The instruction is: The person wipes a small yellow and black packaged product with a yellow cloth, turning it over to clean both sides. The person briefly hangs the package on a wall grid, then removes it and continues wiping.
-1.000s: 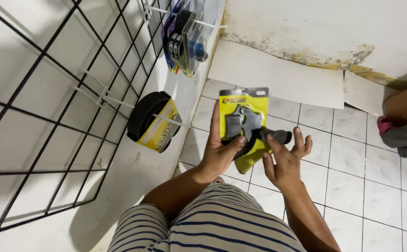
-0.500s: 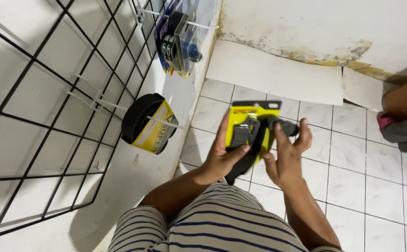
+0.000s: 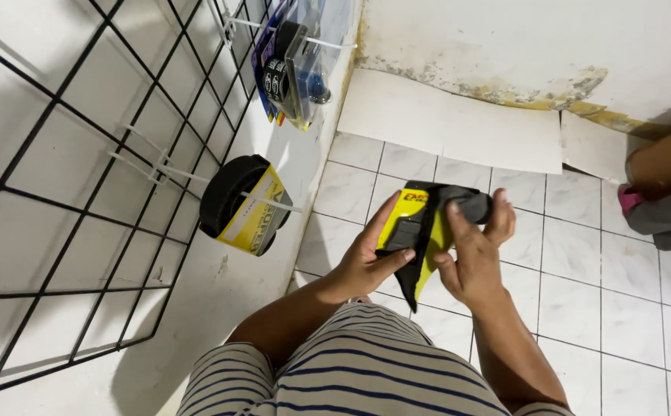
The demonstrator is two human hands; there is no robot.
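Note:
I hold a yellow and black packaged tool [image 3: 421, 231] in front of my striped shirt, above the tiled floor. My left hand [image 3: 366, 258] grips the card's left side, thumb laid across its lower front. My right hand [image 3: 470, 258] holds the right side, fingers curled over the black part at the top. The package is turned edge-on, so its front is mostly hidden. To the left, a black roll in a yellow sleeve [image 3: 244, 204] hangs on a white hook of the black wire grid [image 3: 81, 200].
More blister packs [image 3: 289, 65] hang higher on the grid. White paper sheets [image 3: 458, 123] lie along the stained wall base. Another person's leg and pink shoe [image 3: 659, 189] show at the right edge over white floor tiles [image 3: 605, 308].
The package has been turned from face-up to nearly edge-on. Both hands kept hold of it and shifted slightly right and down in view.

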